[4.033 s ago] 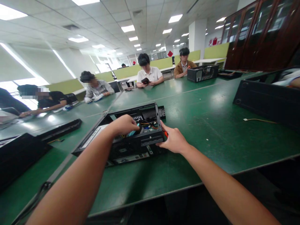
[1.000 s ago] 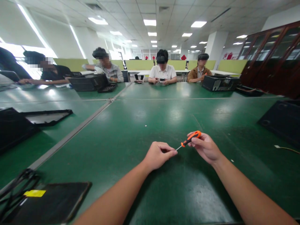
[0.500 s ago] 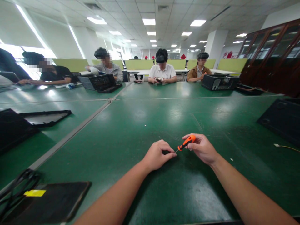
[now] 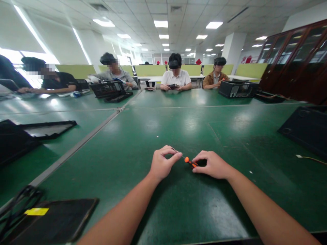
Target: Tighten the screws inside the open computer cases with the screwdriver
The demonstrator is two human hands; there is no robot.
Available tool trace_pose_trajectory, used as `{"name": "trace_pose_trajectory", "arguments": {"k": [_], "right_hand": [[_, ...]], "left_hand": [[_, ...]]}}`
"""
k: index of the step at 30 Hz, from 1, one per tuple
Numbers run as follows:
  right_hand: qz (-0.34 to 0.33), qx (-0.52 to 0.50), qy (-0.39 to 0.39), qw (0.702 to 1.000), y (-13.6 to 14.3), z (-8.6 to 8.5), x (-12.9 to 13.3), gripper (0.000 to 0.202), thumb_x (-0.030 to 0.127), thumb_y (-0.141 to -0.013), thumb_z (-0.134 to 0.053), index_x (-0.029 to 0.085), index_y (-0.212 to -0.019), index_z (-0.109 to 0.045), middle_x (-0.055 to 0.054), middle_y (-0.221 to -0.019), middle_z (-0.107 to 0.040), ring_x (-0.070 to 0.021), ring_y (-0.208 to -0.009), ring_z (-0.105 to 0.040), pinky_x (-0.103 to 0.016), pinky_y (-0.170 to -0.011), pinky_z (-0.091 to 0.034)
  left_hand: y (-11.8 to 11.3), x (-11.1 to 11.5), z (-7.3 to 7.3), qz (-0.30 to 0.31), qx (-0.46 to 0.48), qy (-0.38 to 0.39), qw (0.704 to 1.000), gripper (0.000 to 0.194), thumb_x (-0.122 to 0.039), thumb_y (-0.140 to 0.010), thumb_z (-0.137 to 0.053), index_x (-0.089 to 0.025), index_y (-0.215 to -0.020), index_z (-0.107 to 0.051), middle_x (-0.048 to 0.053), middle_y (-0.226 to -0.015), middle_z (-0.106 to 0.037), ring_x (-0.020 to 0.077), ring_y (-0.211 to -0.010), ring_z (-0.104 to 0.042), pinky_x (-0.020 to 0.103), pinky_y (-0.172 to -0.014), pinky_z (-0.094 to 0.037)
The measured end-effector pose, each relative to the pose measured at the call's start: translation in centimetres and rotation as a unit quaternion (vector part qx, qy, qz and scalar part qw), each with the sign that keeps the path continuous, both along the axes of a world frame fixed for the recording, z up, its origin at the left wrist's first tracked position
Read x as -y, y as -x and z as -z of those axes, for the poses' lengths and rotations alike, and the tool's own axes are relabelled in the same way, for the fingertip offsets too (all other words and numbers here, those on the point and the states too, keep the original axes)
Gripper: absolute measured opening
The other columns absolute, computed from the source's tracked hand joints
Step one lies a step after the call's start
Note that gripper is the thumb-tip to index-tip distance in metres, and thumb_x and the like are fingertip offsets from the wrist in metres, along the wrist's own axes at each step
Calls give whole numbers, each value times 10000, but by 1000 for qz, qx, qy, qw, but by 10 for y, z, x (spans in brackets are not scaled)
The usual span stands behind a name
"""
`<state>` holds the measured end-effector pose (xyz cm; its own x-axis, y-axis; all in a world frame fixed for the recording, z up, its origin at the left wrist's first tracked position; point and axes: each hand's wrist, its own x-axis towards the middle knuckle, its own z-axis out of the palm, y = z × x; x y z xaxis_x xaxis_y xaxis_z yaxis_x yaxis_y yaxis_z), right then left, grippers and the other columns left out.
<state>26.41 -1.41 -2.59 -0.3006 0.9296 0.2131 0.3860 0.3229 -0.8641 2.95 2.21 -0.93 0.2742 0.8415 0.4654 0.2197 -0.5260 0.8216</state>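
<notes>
An orange and black screwdriver [image 4: 191,162] is held between my two hands, low over the green table [image 4: 143,129]. My left hand [image 4: 163,161] pinches its thin metal shaft between thumb and forefinger, and the dark tip of the shaft sticks out past those fingers to the upper left. The handle's far end is between the thumb and fingers of my right hand [image 4: 212,165]. The handle now slants down to the right.
A dark flat panel [image 4: 63,217] with a yellow label and black cables lies front left. Dark case parts [image 4: 53,129] are at left, another [image 4: 306,126] at right, near a thin wire [image 4: 311,159]. Several people sit across the table near open computer cases [image 4: 237,89].
The screwdriver has turned from slanting up to the right to slanting down to the right. My left hand has moved up and left with the shaft; my right hand has lowered and turned.
</notes>
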Motion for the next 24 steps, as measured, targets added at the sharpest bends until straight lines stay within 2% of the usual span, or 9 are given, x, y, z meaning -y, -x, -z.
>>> {"name": "trace_pose_trajectory", "arguments": {"k": [4, 8, 15, 17, 21, 24], "right_hand": [[-7, 48, -26, 999, 2, 3, -2, 236, 347, -611, -863, 284, -825, -786, -47, -905, -731, -262, -901, -616, -413, -878, -436], [8, 38, -41, 998, -5, -4, -1, 212, 344, -635, -850, 250, -806, -766, -58, -965, -716, -254, -926, -623, -403, -886, -428], [50, -69, -53, 995, -14, -12, 0, 171, 369, -782, -731, 200, -753, -737, -73, -969, -694, -230, -906, -630, -364, -853, -434], [66, -102, -54, 991, -16, -11, -1, 185, 373, -787, -724, 196, -734, -733, -71, -937, -689, -225, -884, -623, -356, -834, -438], [108, -165, -58, 979, -20, -6, -5, 223, 420, -766, -729, 197, -752, -732, -62, -885, -684, -219, -859, -607, -343, -792, -449], [131, -196, -55, 970, -23, -3, -8, 251, 441, -744, -740, 196, -797, -743, -59, -867, -686, -217, -849, -602, -345, -791, -449]], "left_hand": [[-3, 3, -2, 8, -2, 3, 1000, 181, -314, -749, -749, -197, -616, -711, 37, -712, -711, 183, -709, -644, 318, -738, -488], [-2, 3, -3, 10, -1, 23, 1000, 168, -312, -749, -743, -187, -639, -722, 41, -719, -715, 183, -709, -643, 314, -748, -483], [2, -3, 1, 29, 12, 98, 995, 220, -383, -739, -747, -171, -681, -740, 17, -649, -693, 167, -642, -603, 284, -660, -454], [3, -4, 4, 47, 23, 120, 991, 269, -425, -760, -718, -163, -715, -757, 30, -674, -708, 176, -664, -615, 293, -684, -467], [0, -6, 9, 72, 64, 155, 983, 476, -527, -872, -522, -131, -800, -777, 94, -757, -741, 214, -749, -654, 352, -787, -501], [-5, -8, 5, 70, 83, 175, 979, 500, -515, -889, -489, -120, -776, -774, 111, -756, -740, 212, -731, -649, 354, -772, -502]]}}
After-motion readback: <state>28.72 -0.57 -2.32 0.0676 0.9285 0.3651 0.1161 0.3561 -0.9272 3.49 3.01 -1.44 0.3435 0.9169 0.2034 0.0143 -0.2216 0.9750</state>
